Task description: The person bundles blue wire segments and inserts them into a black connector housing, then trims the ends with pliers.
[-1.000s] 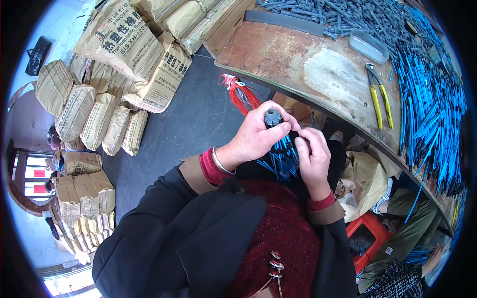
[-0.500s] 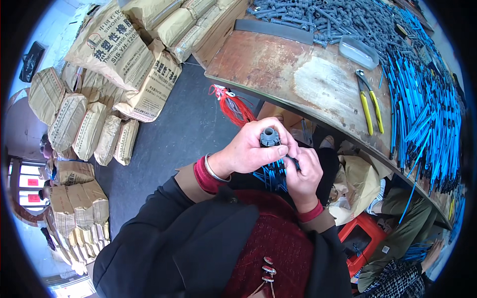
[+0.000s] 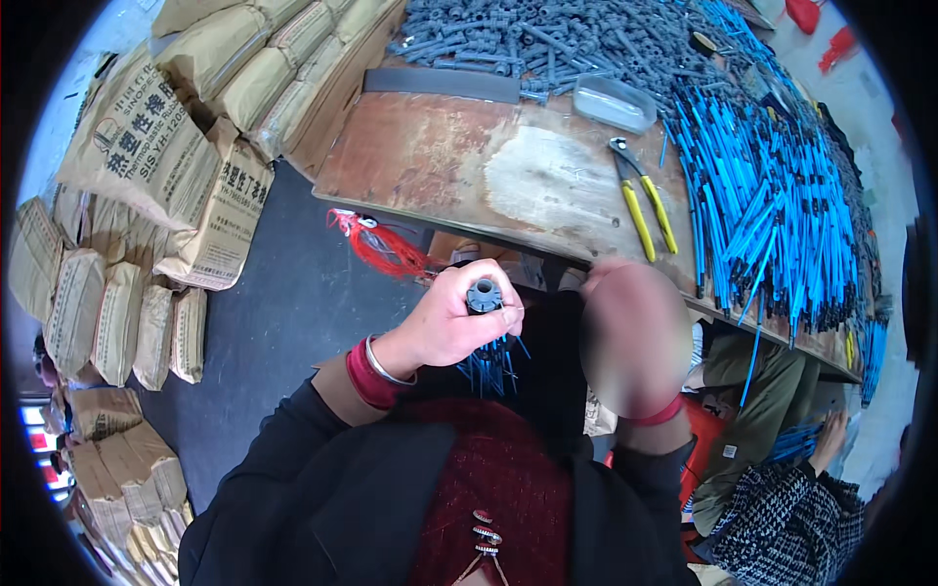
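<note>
My left hand (image 3: 442, 317) is closed round a dark grey ribbed plastic fitting (image 3: 484, 296), its round hollow end facing up. Just below that hand, thin blue tubes (image 3: 487, 373) lie over my lap; whether any of them joins the fitting is hidden. My right hand (image 3: 640, 337) is apart from it, off to the right near the table's front edge, and smeared so that its fingers cannot be made out. On the wooden table (image 3: 410, 161) beyond it lie cutting pliers with yellow handles (image 3: 635, 210).
Grey plastic fittings (image 3: 567, 39) are heaped at the table's back, near a clear plastic box (image 3: 614, 115). Many blue tubes with black ends (image 3: 782, 225) cover its right side. Red cords (image 3: 391, 251) hang below the edge. Paper sacks (image 3: 147, 156) stand left. A co-worker's sleeve (image 3: 782, 508) shows lower right.
My right hand has come away from the fitting and moved right toward the table edge. My left hand still holds the fitting. The whole view has shifted, with the table now farther left.
</note>
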The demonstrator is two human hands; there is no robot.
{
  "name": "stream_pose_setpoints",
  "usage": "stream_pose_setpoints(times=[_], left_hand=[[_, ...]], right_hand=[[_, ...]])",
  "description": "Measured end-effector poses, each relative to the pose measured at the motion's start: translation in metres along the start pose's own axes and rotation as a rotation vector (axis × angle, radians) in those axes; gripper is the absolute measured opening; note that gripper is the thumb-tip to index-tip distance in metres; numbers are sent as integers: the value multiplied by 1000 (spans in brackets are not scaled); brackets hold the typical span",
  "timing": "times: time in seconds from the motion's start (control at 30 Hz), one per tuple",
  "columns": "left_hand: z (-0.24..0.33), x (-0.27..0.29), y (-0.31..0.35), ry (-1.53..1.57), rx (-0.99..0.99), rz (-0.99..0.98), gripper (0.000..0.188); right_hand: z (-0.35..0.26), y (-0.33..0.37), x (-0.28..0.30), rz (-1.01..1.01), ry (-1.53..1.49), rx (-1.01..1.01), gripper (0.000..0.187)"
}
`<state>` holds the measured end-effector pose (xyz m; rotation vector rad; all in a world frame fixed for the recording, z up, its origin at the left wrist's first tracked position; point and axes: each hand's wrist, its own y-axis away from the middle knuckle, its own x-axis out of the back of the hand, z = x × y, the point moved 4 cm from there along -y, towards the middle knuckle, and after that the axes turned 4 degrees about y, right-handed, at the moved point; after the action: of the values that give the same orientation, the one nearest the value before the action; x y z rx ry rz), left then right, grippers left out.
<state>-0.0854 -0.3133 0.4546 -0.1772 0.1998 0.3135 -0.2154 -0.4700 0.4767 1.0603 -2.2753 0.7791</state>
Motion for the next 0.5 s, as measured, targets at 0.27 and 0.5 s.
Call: stream_pose_setpoints(times=[0.27,0.5], left_hand=[[6,-12,-6,-41,-40,-196,10],[10,-14,-4,-54,13,-211,15]], right_hand=[[71,-89,8,153,865,-80,41],[98,-82,28,231,-210,-239,51]])
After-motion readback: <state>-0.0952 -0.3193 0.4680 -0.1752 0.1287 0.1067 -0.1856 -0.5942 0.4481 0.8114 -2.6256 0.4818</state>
